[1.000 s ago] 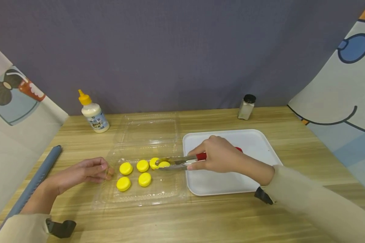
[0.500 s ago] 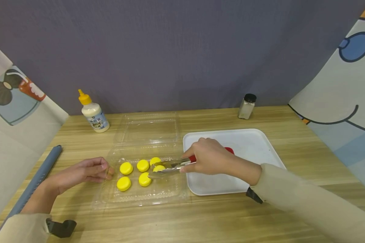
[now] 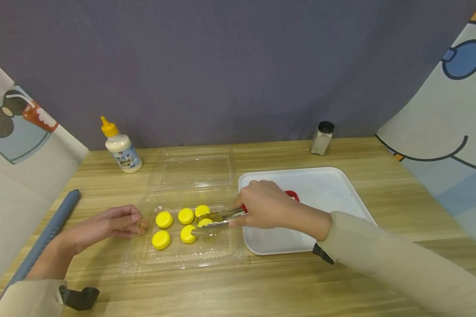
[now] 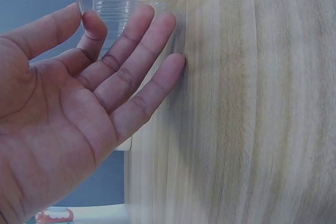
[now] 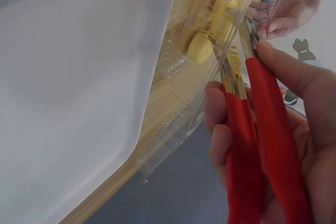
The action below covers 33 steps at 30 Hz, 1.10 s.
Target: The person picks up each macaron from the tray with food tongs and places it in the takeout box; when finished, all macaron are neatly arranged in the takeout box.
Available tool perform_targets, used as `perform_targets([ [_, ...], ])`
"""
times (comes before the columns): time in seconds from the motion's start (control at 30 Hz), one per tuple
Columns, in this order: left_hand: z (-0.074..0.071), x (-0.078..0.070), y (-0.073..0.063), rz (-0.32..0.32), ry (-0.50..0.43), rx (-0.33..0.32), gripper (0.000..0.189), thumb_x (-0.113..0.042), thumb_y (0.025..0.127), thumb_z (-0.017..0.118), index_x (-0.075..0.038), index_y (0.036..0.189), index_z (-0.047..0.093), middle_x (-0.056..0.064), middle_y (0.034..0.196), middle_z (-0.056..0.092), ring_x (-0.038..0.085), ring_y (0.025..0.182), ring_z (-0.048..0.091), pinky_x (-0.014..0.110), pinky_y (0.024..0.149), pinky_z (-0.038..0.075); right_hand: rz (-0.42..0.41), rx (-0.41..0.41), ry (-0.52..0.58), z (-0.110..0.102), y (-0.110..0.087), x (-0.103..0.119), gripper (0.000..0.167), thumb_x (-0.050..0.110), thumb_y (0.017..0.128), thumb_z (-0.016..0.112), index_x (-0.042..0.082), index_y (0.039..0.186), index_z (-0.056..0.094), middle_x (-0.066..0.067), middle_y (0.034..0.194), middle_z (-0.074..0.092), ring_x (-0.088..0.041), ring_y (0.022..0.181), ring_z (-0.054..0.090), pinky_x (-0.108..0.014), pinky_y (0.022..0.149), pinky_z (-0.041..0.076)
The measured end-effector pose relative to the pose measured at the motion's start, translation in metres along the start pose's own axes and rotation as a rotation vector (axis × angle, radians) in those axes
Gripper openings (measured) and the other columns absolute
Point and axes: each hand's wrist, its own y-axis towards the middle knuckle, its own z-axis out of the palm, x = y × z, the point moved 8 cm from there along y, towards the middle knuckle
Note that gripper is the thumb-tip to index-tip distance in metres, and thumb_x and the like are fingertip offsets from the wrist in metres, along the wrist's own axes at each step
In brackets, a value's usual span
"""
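Right hand [image 3: 265,205] on red-handled tongs [image 3: 228,215], yellow disc [image 3: 205,223] between their arms, left hand [image 3: 115,221] at edge of clear container [image 3: 218,250]

The left hand [image 3: 117,222] pinches thumb [image 4: 52,30] to forefinger [image 4: 93,38] while the right hand [image 3: 263,204] grips, fingers [image 5: 220,139] curled.

On the table [image 3: 242,286] before us, we see a container [image 3: 222,251] with its lid [image 3: 196,169] laid behind it and six round pieces [image 3: 186,215] inside, three behind three. Our left hand [image 3: 111,222] pinches its left edge. To its right is a tray [image 3: 329,189]; over the tray's left edge, our right hand [image 3: 263,204] holds tongs [image 3: 235,213], tips among the rightmost pieces. Behind the tray stands a jar [image 3: 321,141]; left of the lid, a bottle [image 3: 123,152]. A rod [image 3: 45,237] lies at the far left.
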Motion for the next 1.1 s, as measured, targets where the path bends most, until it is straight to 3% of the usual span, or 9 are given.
perform_targets([
  [0.37, -0.0004, 0.0006, 0.0003, 0.003, 0.004, -0.001, 0.029, -0.025, 0.112, 0.041, 0.003, 0.119, 0.048, 0.014, 0.123, 0.055, 0.018, 0.115, 0.062, 0.027, 0.093, 0.054, -0.001, 0.022, -0.033, 0.0027, 0.0053, 0.0063, 0.037, 0.047, 0.087, 0.08, 0.022, 0.113, 0.08, 0.007, 0.054, 0.051, -0.012, 0.06, 0.044, -0.029, 0.053, 0.035],
  [0.63, -0.0002, 0.0005, 0.0006, 0.007, 0.001, 0.003, 0.03, -0.025, 0.112, 0.04, 0.003, 0.119, 0.049, 0.014, 0.123, 0.055, 0.018, 0.115, 0.062, 0.027, 0.094, 0.054, -0.01, 0.018, -0.036, -0.0008, 0.0036, 0.0046, 0.037, 0.048, 0.086, 0.08, 0.023, 0.113, 0.08, 0.007, 0.052, 0.051, -0.011, 0.058, 0.041, -0.029, 0.049, 0.031],
  [1.1, 0.0, 0.0003, 0.0006, 0.012, 0.005, -0.003, 0.029, -0.024, 0.112, 0.04, 0.003, 0.118, 0.049, 0.014, 0.123, 0.056, 0.018, 0.115, 0.062, 0.027, 0.093, 0.054, -0.002, 0.026, -0.049, 0.001, 0.0059, 0.0055, 0.039, 0.049, 0.086, 0.079, 0.023, 0.115, 0.079, 0.008, 0.055, 0.051, -0.011, 0.058, 0.044, -0.029, 0.052, 0.036],
])
